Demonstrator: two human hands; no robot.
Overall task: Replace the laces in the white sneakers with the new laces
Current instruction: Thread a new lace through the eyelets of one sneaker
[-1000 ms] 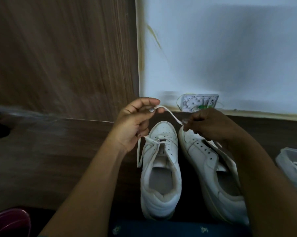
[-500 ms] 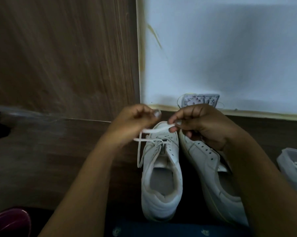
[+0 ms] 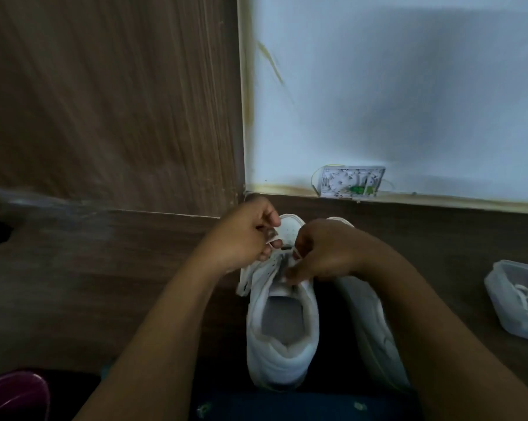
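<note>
The white sneaker (image 3: 282, 338) lies on the wooden floor (image 3: 104, 284), its length running away from the person, toe toward the wall (image 3: 378, 101) and heel nearest. The left hand (image 3: 244, 238) pinches the lace (image 3: 273, 238) above the toe end. The right hand (image 3: 326, 250) curls tight on the lace at the eyelets.

We look at a wood-grain panel (image 3: 104, 101) meeting a pale blue wall (image 3: 408, 86), a small white junction box (image 3: 352, 181) at its foot, above a dim, dark brown floor (image 3: 74, 284).
</note>
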